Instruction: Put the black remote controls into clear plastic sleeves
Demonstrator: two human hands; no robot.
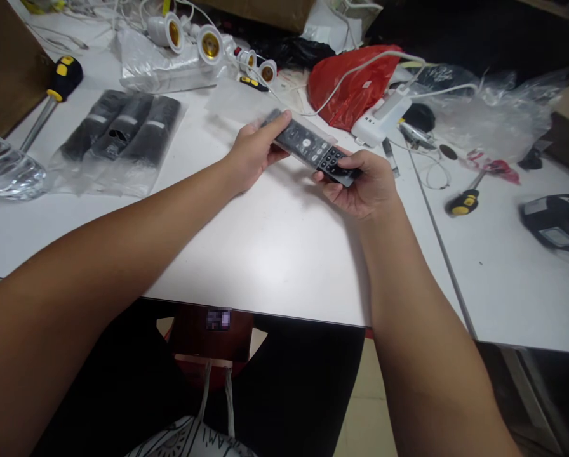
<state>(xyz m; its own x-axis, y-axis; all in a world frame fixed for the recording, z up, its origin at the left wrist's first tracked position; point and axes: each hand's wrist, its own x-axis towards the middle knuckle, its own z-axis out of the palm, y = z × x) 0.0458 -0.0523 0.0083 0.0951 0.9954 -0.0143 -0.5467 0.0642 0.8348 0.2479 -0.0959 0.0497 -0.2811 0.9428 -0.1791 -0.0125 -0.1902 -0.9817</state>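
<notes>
A black remote control [308, 145] hangs slantwise above the white table, held between both hands. Clear plastic covers its upper left part, while the number keys at its lower right end look bare. My left hand [253, 152] grips the upper left end, thumb on top and fingers beneath. At the other end my right hand [361, 181] is closed round the remote, with its thumb on the keys. Left of my left hand lie several dark remotes in clear plastic sleeves [127, 130].
A screwdriver [51, 95] and a clear bottle [11, 168] stand at the left. Behind are lamp sockets [211, 46], a red plastic bag [348, 82] and a white power strip [382, 117]. Another screwdriver [465, 202] and a dark packet [555, 222] lie at the right, past the table seam.
</notes>
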